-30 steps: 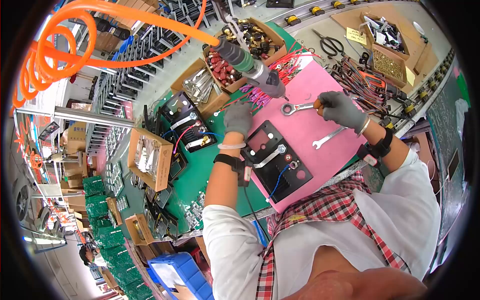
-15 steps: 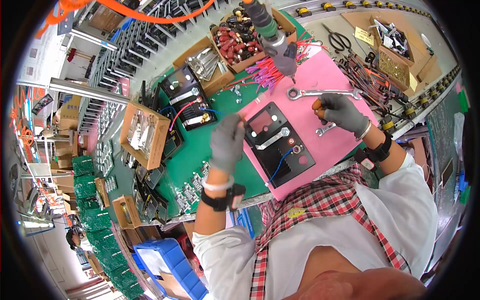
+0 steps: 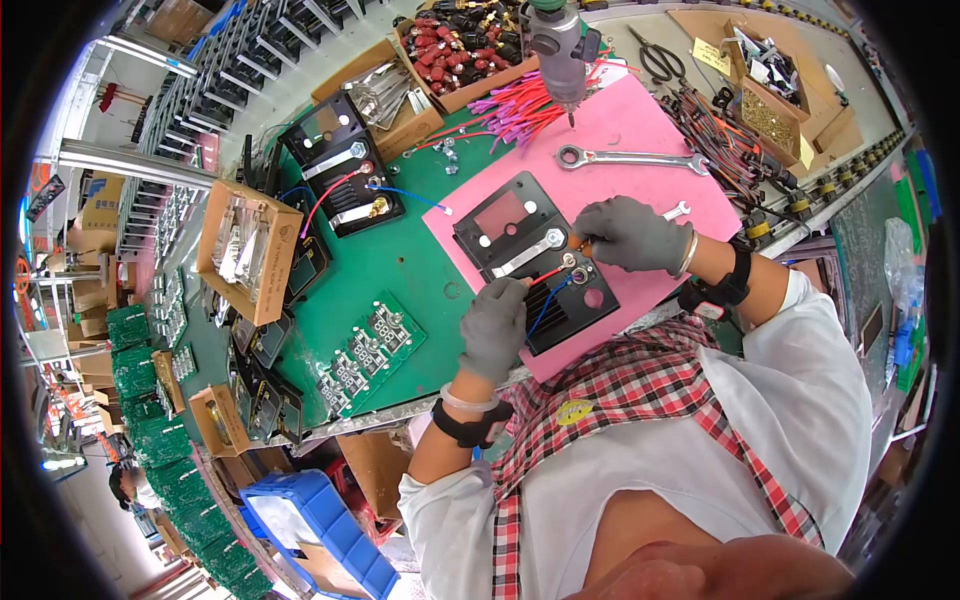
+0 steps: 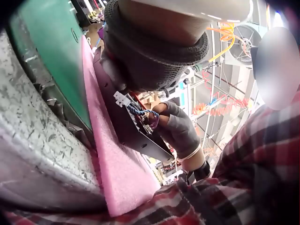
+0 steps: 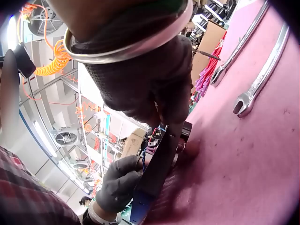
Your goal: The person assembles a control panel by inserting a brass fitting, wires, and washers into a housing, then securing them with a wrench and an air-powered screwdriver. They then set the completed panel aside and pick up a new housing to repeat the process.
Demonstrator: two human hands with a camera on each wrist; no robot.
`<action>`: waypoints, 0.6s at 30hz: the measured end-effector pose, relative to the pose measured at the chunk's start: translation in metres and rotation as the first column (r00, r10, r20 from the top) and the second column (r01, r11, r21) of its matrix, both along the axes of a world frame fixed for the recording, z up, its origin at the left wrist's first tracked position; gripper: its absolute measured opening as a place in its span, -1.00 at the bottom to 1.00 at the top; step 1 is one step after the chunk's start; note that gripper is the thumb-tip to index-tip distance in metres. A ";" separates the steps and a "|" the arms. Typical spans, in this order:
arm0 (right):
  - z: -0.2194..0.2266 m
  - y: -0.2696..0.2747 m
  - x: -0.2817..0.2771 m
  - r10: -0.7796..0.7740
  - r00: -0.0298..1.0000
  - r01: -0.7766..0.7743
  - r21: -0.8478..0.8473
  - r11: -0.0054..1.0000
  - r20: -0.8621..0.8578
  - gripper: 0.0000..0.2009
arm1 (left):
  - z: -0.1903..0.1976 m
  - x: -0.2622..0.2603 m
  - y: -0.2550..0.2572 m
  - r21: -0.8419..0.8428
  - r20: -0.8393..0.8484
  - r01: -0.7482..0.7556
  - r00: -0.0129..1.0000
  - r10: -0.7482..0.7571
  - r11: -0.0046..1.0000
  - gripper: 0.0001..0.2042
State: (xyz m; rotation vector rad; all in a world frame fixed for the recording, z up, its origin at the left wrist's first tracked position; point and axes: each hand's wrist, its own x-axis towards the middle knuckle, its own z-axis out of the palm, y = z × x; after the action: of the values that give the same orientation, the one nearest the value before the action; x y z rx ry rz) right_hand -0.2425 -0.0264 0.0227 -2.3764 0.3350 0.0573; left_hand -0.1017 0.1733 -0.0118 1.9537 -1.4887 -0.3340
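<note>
In the head view, a black panel (image 3: 536,221) with a metal strip (image 3: 530,252) lies on a pink foam sheet (image 3: 640,125). My gloved left hand (image 3: 495,325) pinches a short red wire (image 3: 547,275) at the panel's near-left edge. The wire's ring end (image 3: 568,260) sits over the panel, close to a round post (image 3: 580,275) with a blue wire (image 3: 545,308). My gloved right hand (image 3: 630,235) reaches over the right edge, fingers curled, bare fingertips right at that ring end. I cannot tell whether those fingertips hold something small. The left wrist view shows a white connector (image 4: 122,99) on the blue wire.
A large wrench (image 3: 630,158) lies beyond the panel, a smaller wrench (image 3: 677,211) right of my right hand. A power driver (image 3: 562,60) hangs overhead. A second panel (image 3: 340,165), circuit boards (image 3: 370,350), purple-tipped red wires (image 3: 515,108) and parts boxes (image 3: 245,250) surround the work.
My left hand went from beyond the panel, back along its left side, to its near-left edge, now with a red wire. My right hand left the large wrench and moved onto the panel.
</note>
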 end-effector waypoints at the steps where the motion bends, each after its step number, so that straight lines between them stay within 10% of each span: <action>1: -0.001 0.001 0.001 0.011 1.000 -0.011 -0.013 1.000 -0.002 -0.87 | -0.001 0.000 0.000 0.009 0.015 -0.002 1.000 0.002 1.000 -0.77; 18: 0.008 0.022 0.027 0.257 0.934 -0.354 -0.552 0.755 -0.248 -0.86 | -0.011 -0.008 -0.005 0.081 0.306 -0.056 0.952 0.029 0.995 -0.85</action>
State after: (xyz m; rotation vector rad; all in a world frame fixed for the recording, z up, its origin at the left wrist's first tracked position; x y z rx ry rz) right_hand -0.2153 -0.0046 0.0308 -3.0447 0.0181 0.3443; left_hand -0.1098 0.1682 -0.0223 2.1820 -1.6429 -0.0816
